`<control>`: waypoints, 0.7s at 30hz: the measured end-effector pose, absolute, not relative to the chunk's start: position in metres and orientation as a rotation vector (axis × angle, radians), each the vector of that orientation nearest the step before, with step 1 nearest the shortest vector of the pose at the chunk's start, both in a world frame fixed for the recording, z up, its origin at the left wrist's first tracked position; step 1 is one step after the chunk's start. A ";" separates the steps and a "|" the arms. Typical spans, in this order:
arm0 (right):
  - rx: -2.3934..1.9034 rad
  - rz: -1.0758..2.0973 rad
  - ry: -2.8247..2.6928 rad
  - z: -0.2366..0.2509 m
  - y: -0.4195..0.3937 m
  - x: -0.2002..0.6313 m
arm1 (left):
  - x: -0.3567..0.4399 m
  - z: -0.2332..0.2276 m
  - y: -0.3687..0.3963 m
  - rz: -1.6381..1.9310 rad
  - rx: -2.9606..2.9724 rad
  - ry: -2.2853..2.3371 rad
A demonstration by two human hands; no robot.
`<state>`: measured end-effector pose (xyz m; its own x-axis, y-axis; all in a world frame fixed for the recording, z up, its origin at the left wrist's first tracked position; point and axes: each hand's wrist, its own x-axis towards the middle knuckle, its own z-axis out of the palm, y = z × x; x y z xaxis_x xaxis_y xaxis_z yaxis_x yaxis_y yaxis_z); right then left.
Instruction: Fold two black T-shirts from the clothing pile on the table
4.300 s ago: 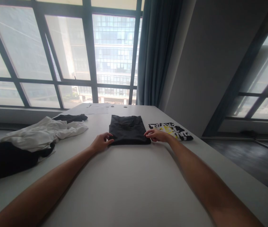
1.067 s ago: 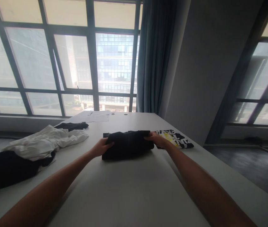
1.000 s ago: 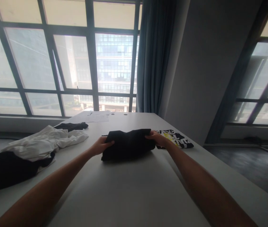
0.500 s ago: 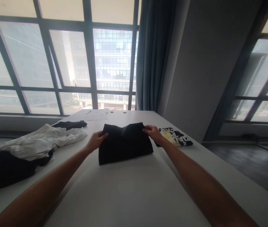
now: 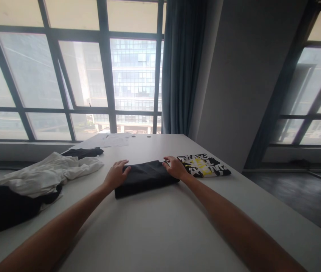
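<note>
Where both forearms stretch out from the bottom edge, the white table [image 5: 154,234] lies bare beneath them. Farther along, the left hand [image 5: 117,174] rests flat, fingers spread and loosely extended, on the left end of a folded black garment [image 5: 144,176]; it presses down rather than grips. The right hand [image 5: 175,167] lies the same way on the garment's right end, palm down, fingers open and slightly curled over the far edge, closed on nothing. The folded black garment sits flat on the table between the two hands, near the middle of the table's width, a narrow dark rectangle with its long side running left to right.

Just beside the right hand, to its right and a little farther off, lies a folded black, white and yellow printed shirt [image 5: 204,166], close to the table's right edge. Off to the left, well apart from the hands, a crumpled white garment [image 5: 49,173] lies over a black heap of cloth [image 5: 4,206], with another small dark piece [image 5: 83,152] behind it. Papers [image 5: 109,141] lie at the far end of the table, below the large window [image 5: 72,71] and the blue-grey curtain [image 5: 181,64].
</note>
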<state>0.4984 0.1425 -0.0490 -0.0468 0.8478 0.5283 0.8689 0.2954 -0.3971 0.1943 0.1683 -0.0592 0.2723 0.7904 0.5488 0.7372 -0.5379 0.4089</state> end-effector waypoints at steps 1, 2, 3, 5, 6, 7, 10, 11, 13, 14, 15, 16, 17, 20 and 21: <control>-1.511 -0.059 -1.925 -0.048 0.139 0.492 | 0.201 -0.058 0.161 1.021 2.528 1.379; -1.493 -0.067 -1.978 -0.047 0.135 0.486 | 0.207 -0.058 0.153 0.907 2.583 1.301; -1.484 -0.064 -2.028 -0.046 0.131 0.479 | 0.214 -0.058 0.145 0.796 2.618 1.250; -1.491 -0.046 -2.117 -0.046 0.125 0.469 | 0.224 -0.062 0.133 0.614 2.660 1.212; -1.514 -0.042 -2.147 -0.047 0.123 0.465 | 0.227 -0.064 0.129 0.548 2.677 1.211; -1.551 -0.043 -2.160 -0.048 0.122 0.462 | 0.229 -0.066 0.126 0.498 2.692 1.212; -1.716 -0.067 -2.095 -0.054 0.123 0.464 | 0.229 -0.070 0.122 0.401 2.720 1.181; -1.777 -0.069 -2.053 -0.056 0.126 0.468 | 0.228 -0.070 0.122 0.372 2.727 1.156; -1.885 -0.043 -1.971 -0.060 0.132 0.477 | 0.226 -0.068 0.123 0.313 2.746 1.098; -1.923 -0.017 -1.941 -0.062 0.135 0.482 | 0.225 -0.067 0.123 0.279 2.758 1.069; -1.940 0.016 -1.920 -0.064 0.138 0.487 | 0.224 -0.067 0.123 0.246 2.771 1.043; -1.933 0.053 -1.905 -0.066 0.141 0.491 | 0.223 -0.066 0.123 0.214 2.783 1.019; -1.905 0.096 -1.895 -0.068 0.144 0.495 | 0.222 -0.066 0.124 0.189 2.793 0.997; -1.782 0.222 -1.873 -0.073 0.150 0.503 | 0.221 -0.067 0.125 0.175 2.816 0.934; -1.753 0.253 -1.864 -0.074 0.152 0.505 | 0.220 -0.068 0.125 0.184 2.819 0.914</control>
